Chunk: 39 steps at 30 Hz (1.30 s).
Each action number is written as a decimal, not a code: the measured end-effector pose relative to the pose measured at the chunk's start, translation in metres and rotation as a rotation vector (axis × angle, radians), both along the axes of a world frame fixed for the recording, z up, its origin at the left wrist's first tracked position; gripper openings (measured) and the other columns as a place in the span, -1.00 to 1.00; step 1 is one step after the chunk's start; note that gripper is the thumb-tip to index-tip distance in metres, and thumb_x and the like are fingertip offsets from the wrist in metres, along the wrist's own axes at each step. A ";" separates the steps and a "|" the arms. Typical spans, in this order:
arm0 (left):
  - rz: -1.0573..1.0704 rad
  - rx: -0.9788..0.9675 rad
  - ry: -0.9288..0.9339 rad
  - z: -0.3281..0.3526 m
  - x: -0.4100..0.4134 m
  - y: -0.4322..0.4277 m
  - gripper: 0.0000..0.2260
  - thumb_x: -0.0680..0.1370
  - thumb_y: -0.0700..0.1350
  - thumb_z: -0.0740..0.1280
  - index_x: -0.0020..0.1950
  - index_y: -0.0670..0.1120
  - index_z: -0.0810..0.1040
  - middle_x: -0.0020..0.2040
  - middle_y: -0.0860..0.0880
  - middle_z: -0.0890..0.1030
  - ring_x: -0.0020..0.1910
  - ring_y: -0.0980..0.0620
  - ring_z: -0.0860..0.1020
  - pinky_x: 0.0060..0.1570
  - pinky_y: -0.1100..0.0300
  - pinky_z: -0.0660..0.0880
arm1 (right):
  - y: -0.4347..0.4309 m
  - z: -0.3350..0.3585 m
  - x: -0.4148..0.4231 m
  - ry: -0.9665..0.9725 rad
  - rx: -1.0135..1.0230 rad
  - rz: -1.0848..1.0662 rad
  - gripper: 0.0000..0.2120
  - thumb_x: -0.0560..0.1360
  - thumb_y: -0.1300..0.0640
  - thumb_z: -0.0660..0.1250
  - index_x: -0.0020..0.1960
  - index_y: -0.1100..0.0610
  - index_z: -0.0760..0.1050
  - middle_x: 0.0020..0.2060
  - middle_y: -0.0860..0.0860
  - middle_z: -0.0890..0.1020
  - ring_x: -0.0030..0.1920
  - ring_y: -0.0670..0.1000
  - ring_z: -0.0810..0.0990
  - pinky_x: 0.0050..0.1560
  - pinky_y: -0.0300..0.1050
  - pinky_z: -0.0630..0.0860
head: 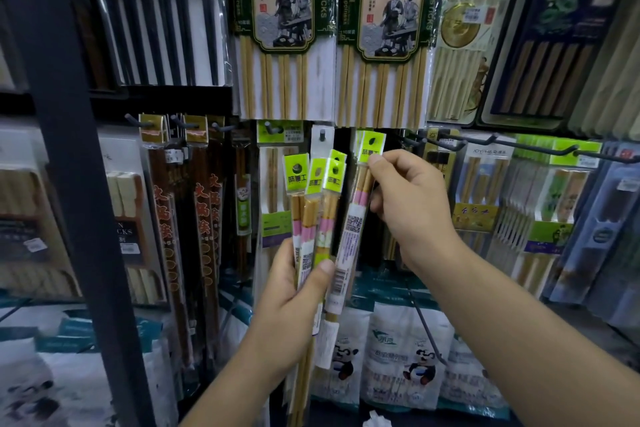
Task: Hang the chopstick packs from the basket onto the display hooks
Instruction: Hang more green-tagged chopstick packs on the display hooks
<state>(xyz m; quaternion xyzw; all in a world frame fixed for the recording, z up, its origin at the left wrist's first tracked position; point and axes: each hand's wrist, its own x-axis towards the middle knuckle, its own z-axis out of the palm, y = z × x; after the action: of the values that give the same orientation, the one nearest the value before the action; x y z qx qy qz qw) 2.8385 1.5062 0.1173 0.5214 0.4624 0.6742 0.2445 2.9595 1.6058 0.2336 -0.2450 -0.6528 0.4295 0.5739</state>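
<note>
Packs [350, 232] beside dark hooks [450, 146]

A dark metal upright [69, 149] slants down the left side of a crowded shop display wall. A black shelf edge [156, 97] crosses behind it. Large beige hot-pot packs [282, 28] hang in the top row, between a white card of black sticks [159, 28] and a navy boxed set [554, 45]. Panda-printed bags [408, 357] fill the bottom. The light is dim and cool, with glare on the plastic wrappers.
</note>
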 end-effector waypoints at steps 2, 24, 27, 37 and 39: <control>-0.016 0.008 -0.056 0.000 -0.003 0.001 -0.51 0.60 0.15 0.32 0.49 0.01 0.38 0.10 0.08 0.68 0.11 0.09 0.63 0.19 -0.03 0.51 | 0.002 0.004 0.000 0.015 -0.003 0.002 -0.71 0.67 0.14 0.27 -0.20 0.14 0.59 -0.42 -0.01 0.56 -0.47 -0.15 0.48 -0.44 -0.34 0.41; -0.188 0.014 -0.187 -0.002 -0.011 0.003 -0.61 0.45 0.19 0.53 0.21 0.12 0.59 -0.09 -0.09 0.65 -0.18 0.01 0.58 -0.24 0.14 0.52 | 0.004 -0.006 0.003 -0.095 -0.017 -0.149 -0.68 0.60 -0.03 0.37 -0.24 0.14 0.61 -0.36 0.01 0.59 -0.38 -0.10 0.49 -0.26 -0.19 0.47; -0.181 0.013 -0.186 -0.001 -0.009 0.003 -0.53 0.42 0.23 0.55 0.26 0.13 0.57 -0.12 -0.06 0.64 -0.20 0.01 0.58 -0.27 0.16 0.53 | -0.011 -0.012 0.000 -0.148 0.000 0.020 -0.65 0.61 -0.05 0.36 -0.23 0.17 0.61 -0.45 -0.04 0.56 -0.48 -0.13 0.46 -0.44 -0.29 0.41; -0.150 0.015 -0.305 0.002 -0.003 0.000 -0.42 0.42 0.26 0.52 0.38 0.10 0.50 -0.02 -0.09 0.62 -0.13 -0.20 0.57 -0.26 -0.21 0.58 | -0.019 -0.012 -0.004 0.042 -0.315 0.298 -0.83 0.59 0.09 0.41 -0.14 0.14 0.64 -0.26 0.04 0.65 -0.36 -0.07 0.55 -0.43 -0.24 0.46; -0.111 0.007 -0.310 0.001 -0.003 -0.001 -0.33 0.38 0.31 0.53 0.42 0.11 0.48 0.10 -0.27 0.54 0.19 -0.49 0.42 0.15 -0.58 0.34 | -0.020 -0.014 -0.004 -0.008 -0.276 0.295 -0.82 0.60 0.09 0.39 -0.13 0.13 0.66 -0.24 0.03 0.68 -0.33 -0.08 0.56 -0.40 -0.23 0.47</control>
<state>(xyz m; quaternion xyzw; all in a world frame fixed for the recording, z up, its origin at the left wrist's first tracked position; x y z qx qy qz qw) 2.8355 1.5055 0.1183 0.4369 0.3872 0.7337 0.3477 2.9554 1.5856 0.2195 -0.2248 -0.6189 0.5933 0.4630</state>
